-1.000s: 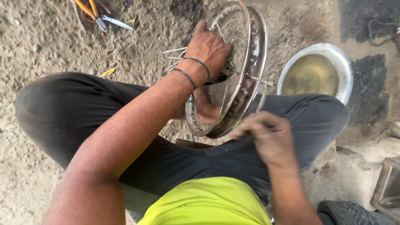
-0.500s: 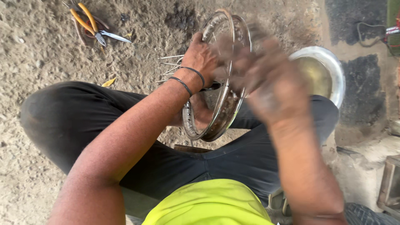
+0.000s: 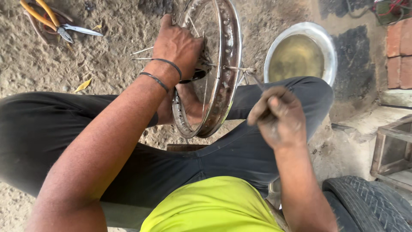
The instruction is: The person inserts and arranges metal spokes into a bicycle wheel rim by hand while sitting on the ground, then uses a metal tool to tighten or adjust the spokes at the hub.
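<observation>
A worn metal wheel rim point(image 3: 225, 73) stands upright between my knees, with thin spokes sticking out to its left. My left hand point(image 3: 178, 45), two dark bangles on the wrist, grips the hub and spokes at the rim's middle. My right hand point(image 3: 277, 116) is closed around a thin spoke point(image 3: 253, 77) that runs up to the right side of the rim. My bare foot shows behind the lower rim.
A round metal bowl point(image 3: 328, 47) of murky liquid sits on the ground at upper right. Orange-handled pliers point(image 3: 47, 17) lie at upper left. A tyre point(image 3: 373, 206) is at lower right, a wooden crate point(image 3: 392, 146) beside it, bricks point(image 3: 399, 47) beyond.
My right hand rose from my lap, swept up past the rim, and now holds a spoke at the rim's right side. The left hand stayed on the hub.
</observation>
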A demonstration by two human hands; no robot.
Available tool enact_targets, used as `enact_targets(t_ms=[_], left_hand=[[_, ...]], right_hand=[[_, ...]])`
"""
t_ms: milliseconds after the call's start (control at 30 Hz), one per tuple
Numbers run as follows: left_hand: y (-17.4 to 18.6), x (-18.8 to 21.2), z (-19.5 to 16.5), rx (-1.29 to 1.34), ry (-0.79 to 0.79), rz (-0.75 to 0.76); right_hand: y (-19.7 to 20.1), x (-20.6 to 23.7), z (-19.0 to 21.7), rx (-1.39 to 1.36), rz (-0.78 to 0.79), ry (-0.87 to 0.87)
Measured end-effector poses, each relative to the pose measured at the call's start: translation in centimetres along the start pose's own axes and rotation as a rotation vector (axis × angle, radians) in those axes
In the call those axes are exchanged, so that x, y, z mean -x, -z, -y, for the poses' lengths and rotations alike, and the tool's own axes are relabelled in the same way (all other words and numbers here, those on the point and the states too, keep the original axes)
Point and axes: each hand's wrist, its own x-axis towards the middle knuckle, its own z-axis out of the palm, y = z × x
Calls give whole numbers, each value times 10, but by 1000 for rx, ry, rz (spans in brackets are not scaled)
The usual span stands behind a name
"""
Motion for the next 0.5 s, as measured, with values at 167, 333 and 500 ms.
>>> enact_targets(t_ms=[167,333,500], left_hand=[[5,4,-3,-54,5,24],[3,4,-3,-75,-27,54],[-7,-4,-4,-105,-62,-41]], right_hand=[[3,-46,18,-178,-139,23],[-64,-92,37,-107,121,-79],[-124,-90,35,243,253,-38]])
